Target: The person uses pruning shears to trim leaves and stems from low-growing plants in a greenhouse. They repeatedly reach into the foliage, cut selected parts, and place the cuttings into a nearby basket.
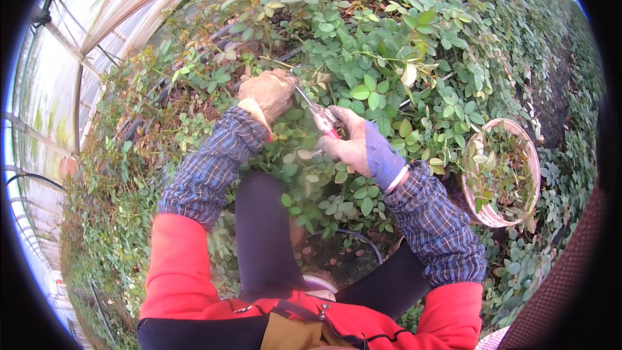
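Observation:
My right hand [351, 142], in a worn glove with a purple cuff, is closed around the red-handled pruning shears [321, 117]. Their long metal blades point up and left, with the tips by the fingers of my left hand [268, 93]. That hand wears a tan work glove and is curled among the leafy stems of the rose-like bushes [376, 92]; what lies inside its fingers is hidden. A thin cut-looking stem [277, 61] runs just above it. Both forearms wear checked sleeve covers.
A round pinkish-white bucket [536, 170] filled with leafy cuttings stands to the right. Dense foliage surrounds my knees. Dark hoses [131, 129] run through the plants at left. Beyond them rises a plastic-covered greenhouse frame [77, 102]. A hoop [369, 240] lies on the soil between my legs.

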Available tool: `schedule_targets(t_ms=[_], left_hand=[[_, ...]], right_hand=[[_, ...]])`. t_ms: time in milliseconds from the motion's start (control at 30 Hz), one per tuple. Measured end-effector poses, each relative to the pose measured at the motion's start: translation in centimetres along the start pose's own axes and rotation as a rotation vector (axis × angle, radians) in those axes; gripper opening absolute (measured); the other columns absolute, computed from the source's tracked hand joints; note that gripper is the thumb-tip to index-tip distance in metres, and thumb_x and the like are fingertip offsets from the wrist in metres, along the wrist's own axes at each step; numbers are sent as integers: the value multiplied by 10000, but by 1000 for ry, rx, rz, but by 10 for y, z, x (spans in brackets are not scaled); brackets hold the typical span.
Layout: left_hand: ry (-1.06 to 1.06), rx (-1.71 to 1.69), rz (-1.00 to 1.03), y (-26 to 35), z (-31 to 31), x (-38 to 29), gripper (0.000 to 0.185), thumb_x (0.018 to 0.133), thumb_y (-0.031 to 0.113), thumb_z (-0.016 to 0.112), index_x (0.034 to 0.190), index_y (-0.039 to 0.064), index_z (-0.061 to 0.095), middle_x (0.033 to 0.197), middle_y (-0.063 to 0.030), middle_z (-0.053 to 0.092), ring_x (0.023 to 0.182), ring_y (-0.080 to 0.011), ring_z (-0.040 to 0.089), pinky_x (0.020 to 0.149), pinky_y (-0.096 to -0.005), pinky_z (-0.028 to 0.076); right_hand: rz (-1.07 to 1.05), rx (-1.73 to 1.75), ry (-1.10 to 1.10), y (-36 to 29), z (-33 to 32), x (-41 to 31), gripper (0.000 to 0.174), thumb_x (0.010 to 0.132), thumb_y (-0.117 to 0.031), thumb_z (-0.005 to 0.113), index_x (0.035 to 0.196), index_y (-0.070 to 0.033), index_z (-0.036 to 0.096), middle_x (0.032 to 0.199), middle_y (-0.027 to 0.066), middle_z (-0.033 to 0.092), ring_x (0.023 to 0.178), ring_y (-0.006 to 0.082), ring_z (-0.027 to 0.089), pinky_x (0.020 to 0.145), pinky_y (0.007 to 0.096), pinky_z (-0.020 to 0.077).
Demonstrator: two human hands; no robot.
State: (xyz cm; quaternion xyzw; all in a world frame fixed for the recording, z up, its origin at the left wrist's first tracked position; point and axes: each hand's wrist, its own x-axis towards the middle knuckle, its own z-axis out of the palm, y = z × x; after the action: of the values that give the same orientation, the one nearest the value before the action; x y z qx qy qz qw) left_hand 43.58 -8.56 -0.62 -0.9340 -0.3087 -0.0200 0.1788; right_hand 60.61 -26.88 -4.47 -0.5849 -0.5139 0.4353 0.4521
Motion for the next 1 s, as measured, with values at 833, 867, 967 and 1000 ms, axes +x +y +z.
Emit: schedule_targets(t_ms=[833,867,967,1000], left_hand=[[274,-663,-1,51,74,-18,255,830,220,622,1038,97,705,1008,-120,728,950,-329,697,863,-424,572],[259,-643,12,48,77,-16,262,833,218,616,1047,96,704,1012,-121,728,950,-330,697,868,-422,572],[195,-573,51,44,84,-17,319,838,244,609,1105,94,697,1048,-121,727,952,-335,697,880,-416,572],[182,-520,73,43,81,-20,323,838,251,613,1107,94,698,1055,-122,727,954,-336,698,881,-417,572]], right_hand=[[-308,-874,17,-58,16,122,439,829,-300,655,1159,-13,617,1007,253,659,954,447,667,811,529,532],[-338,-907,13,-53,18,130,416,830,-297,655,1132,-14,617,983,245,657,933,444,669,791,533,532],[-388,-916,9,-46,21,141,429,828,-284,663,1159,-15,618,981,245,661,925,441,675,784,526,541],[-381,-918,5,-45,25,146,428,827,-280,667,1160,-15,618,981,246,661,926,440,677,783,524,544]])
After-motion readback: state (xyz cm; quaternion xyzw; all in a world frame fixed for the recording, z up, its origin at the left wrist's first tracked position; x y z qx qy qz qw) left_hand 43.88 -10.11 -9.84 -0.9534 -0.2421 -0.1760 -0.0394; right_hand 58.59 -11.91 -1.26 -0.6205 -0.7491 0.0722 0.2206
